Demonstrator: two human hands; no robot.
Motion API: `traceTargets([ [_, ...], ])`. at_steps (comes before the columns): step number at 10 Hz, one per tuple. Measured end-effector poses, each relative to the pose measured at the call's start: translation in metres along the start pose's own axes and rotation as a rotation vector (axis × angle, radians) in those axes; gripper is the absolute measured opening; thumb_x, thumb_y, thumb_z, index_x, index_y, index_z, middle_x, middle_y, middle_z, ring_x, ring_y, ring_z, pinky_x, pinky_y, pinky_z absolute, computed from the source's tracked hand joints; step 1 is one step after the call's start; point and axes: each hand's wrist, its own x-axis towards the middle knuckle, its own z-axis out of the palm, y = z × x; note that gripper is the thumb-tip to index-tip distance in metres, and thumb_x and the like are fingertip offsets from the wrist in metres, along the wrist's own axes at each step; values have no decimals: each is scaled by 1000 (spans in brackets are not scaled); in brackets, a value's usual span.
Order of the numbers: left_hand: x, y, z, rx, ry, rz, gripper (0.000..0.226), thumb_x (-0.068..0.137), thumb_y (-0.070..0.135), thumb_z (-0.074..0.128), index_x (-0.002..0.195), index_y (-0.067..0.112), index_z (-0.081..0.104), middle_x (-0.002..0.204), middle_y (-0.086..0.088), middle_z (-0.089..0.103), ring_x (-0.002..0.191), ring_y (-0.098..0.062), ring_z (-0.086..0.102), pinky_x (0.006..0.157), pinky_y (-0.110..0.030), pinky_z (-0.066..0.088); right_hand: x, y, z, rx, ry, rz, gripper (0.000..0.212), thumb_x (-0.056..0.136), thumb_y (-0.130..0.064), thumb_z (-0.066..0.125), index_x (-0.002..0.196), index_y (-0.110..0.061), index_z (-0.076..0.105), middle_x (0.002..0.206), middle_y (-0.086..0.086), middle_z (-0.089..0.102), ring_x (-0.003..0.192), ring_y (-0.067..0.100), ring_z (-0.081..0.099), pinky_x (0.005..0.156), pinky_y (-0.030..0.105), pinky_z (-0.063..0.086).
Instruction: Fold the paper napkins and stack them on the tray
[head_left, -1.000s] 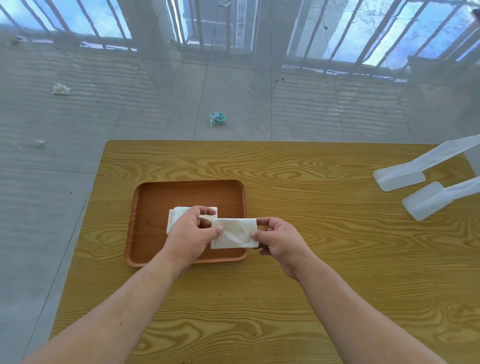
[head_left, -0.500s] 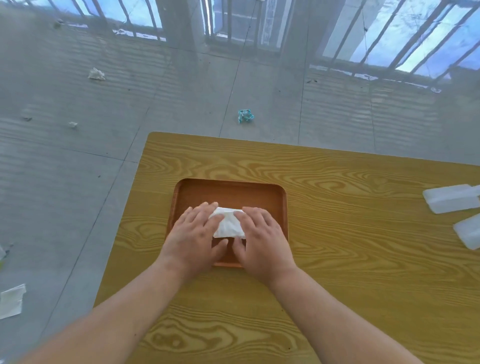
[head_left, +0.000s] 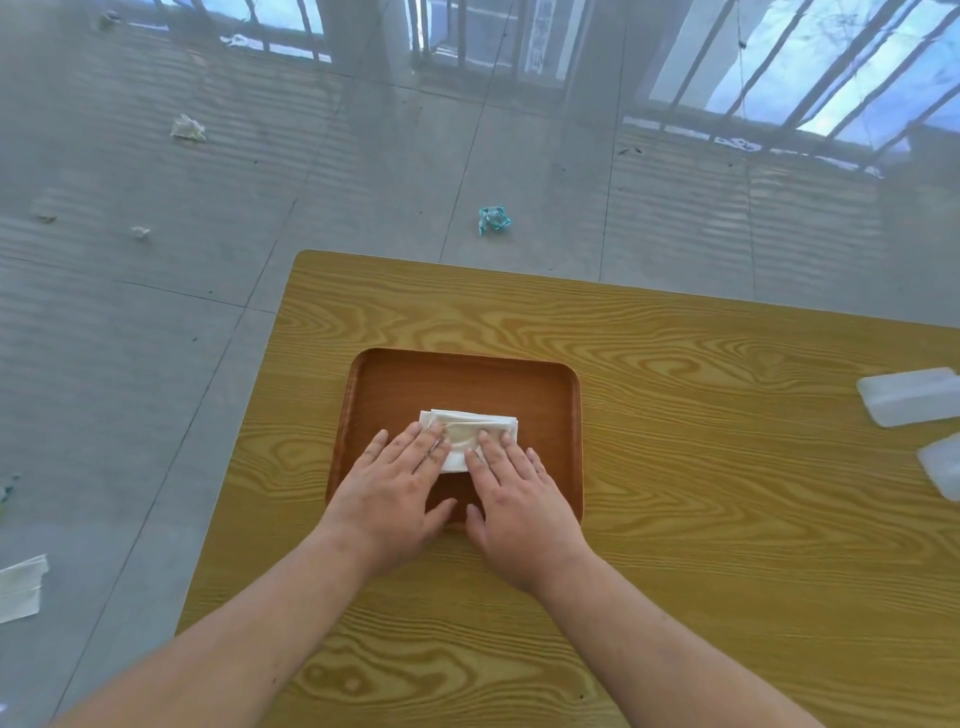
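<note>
Where wooden table (head_left: 675, 467) meets grey tiled floor (head_left: 156, 364), scattered litter (head_left: 494, 219)

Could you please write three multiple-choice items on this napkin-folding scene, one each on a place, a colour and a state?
1. Where do the folded napkins lie?
A. On the bare table
B. Inside the tray
C. On the floor

2. What colour is the crumpled scrap on the floor just beyond the table's far edge?
A. Teal
B. Red
C. Yellow

3. How are the left hand and right hand posed?
A. Clenched in fists
B. Raised in the air
C. Laid flat, fingers resting on the napkins

Answers:
1. B, since the white stack sits on the tray's brown floor within its rim.
2. A, since the scrap shows blue-green against the grey tiles.
3. C, since both palms face down with fingers spread over the stack.
</note>
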Motion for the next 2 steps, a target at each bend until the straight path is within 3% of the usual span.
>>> traceTargets([
  [2,-3,8,-25,-102,145,-43,90,97,78,18,165,21,30,175,-4,21,162,-22,13,131,-52,10,-9,0,-28,127,183,35,69,105,-57,29,167,-26,21,176,5,19,164,27,1,131,47,1],
])
